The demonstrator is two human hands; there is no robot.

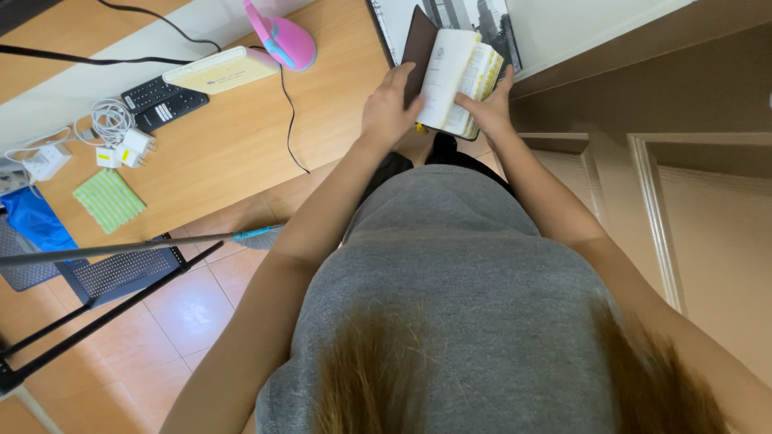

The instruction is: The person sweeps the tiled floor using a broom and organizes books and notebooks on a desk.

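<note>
A small thick book (450,76) with a dark brown cover and yellow-edged pages is open in front of me, held by both hands. My left hand (388,100) grips its left cover and the open white page. My right hand (490,108) holds the block of pages on the right side. The book hovers above the edge of a light wooden desk (241,137), over a black-and-white picture (474,20) that lies behind it.
On the desk lie a cream box (221,70), a pink lamp base (283,38) with a black cable, two black remotes (165,100), white chargers (121,141) and a green striped cloth (108,199). A broom (241,235) and black chair (121,269) stand left; a wooden door (708,217) is right.
</note>
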